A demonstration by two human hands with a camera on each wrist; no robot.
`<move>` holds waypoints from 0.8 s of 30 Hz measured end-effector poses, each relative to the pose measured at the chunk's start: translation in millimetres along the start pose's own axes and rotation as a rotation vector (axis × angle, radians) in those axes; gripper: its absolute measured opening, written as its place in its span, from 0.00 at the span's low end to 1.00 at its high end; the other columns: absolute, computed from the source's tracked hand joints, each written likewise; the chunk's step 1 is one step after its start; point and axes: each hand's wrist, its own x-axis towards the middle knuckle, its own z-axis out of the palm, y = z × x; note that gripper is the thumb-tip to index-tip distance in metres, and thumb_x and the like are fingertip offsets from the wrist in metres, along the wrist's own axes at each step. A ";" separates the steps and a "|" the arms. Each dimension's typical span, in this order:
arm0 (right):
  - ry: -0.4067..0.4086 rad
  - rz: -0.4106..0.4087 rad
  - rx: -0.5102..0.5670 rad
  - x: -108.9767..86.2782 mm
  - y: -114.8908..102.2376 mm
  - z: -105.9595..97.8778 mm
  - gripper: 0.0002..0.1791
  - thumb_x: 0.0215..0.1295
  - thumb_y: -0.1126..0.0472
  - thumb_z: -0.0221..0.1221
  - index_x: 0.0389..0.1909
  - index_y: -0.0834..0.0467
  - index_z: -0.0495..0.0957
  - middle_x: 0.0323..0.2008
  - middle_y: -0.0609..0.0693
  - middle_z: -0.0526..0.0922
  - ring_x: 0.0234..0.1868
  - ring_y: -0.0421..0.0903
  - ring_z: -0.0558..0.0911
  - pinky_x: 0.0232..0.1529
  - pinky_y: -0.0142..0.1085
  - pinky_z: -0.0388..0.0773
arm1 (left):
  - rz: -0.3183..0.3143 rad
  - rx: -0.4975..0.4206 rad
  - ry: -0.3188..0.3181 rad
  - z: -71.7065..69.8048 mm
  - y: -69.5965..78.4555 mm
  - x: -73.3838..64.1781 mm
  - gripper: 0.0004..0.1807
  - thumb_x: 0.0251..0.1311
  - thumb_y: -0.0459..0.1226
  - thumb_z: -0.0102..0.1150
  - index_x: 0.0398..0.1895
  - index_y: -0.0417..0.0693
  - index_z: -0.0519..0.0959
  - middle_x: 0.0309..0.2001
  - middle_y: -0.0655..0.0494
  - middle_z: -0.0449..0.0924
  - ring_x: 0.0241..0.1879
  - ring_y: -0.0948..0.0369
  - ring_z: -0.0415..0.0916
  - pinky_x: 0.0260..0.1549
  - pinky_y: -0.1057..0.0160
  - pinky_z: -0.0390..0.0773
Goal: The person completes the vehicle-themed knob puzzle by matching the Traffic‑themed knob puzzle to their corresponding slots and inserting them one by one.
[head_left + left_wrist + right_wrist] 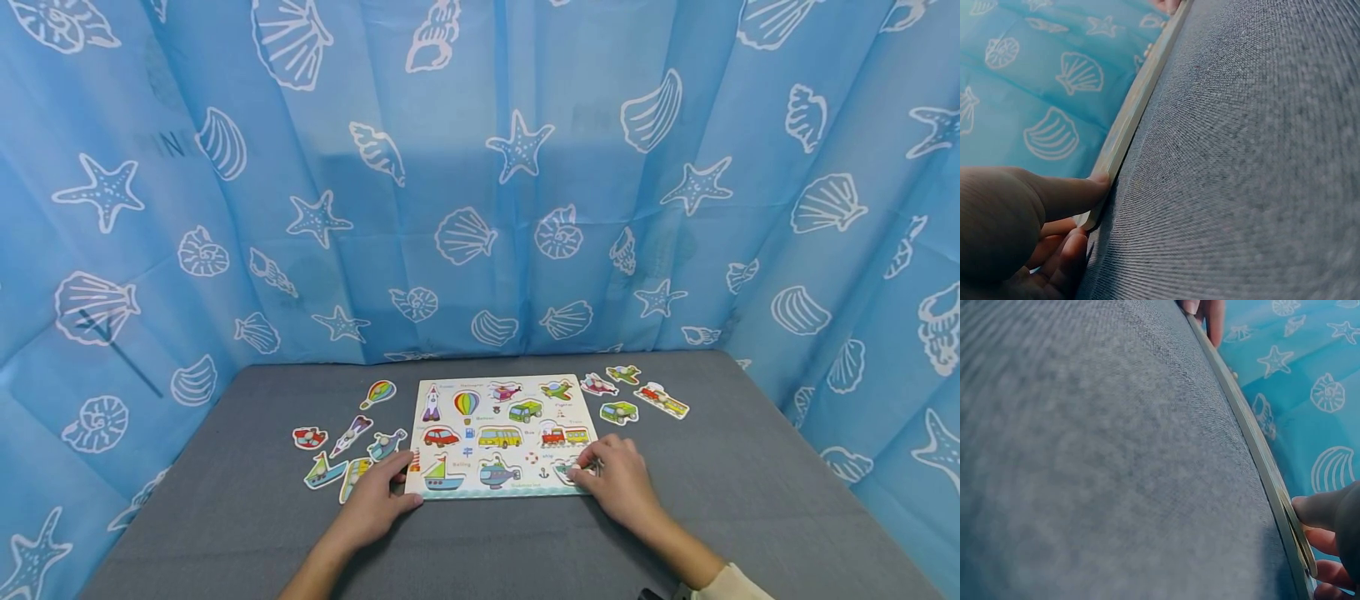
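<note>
A wooden vehicle peg puzzle board [480, 454] lies flat on the table. My left hand [372, 500] grips its front left corner; in the left wrist view the thumb [1075, 197] presses the front edge while the fingers bend around the corner. At the front right, my right hand [621, 482] pinches a ship puzzle piece [567, 475] over the ship's place. In the right wrist view this piece [1302, 545] tilts slightly against the board, one end raised above it. The fingers hide part of the ship.
Left of the board lie loose pieces: a balloon [378, 392], a rocket [351, 434], a car [310, 437], a sailboat [324, 472], a submarine and a bus. To its right are a helicopter [598, 384], a plane [623, 374], a truck [618, 412] and a train [662, 400]. A blue curtain [465, 275] hangs behind.
</note>
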 end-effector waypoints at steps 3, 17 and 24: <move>0.002 -0.005 -0.004 0.4 -0.8 1.4 0.13 0.45 0.59 0.74 0.22 0.49 0.77 0.32 0.46 0.74 0.37 0.48 0.69 0.40 0.47 0.63 | 0.002 -0.001 -0.001 0.2 0.1 0.0 0.33 0.49 0.34 0.73 0.61 0.36 0.74 0.57 0.45 0.75 0.44 0.57 0.75 0.46 0.50 0.72; -0.020 -0.034 -0.051 3.7 -2.5 1.2 0.14 0.45 0.57 0.75 0.22 0.48 0.76 0.33 0.46 0.74 0.38 0.49 0.69 0.39 0.46 0.63 | 0.000 -0.003 -0.001 -0.2 0.9 -0.2 0.33 0.48 0.34 0.73 0.60 0.36 0.74 0.56 0.46 0.75 0.44 0.57 0.75 0.46 0.50 0.72; -0.032 -0.067 -0.073 3.9 -4.2 -1.3 0.13 0.44 0.57 0.75 0.23 0.47 0.77 0.33 0.45 0.74 0.38 0.49 0.70 0.39 0.47 0.64 | 0.008 -0.002 0.004 -0.2 0.0 -0.2 0.33 0.48 0.34 0.73 0.60 0.36 0.74 0.56 0.46 0.75 0.44 0.58 0.75 0.45 0.51 0.72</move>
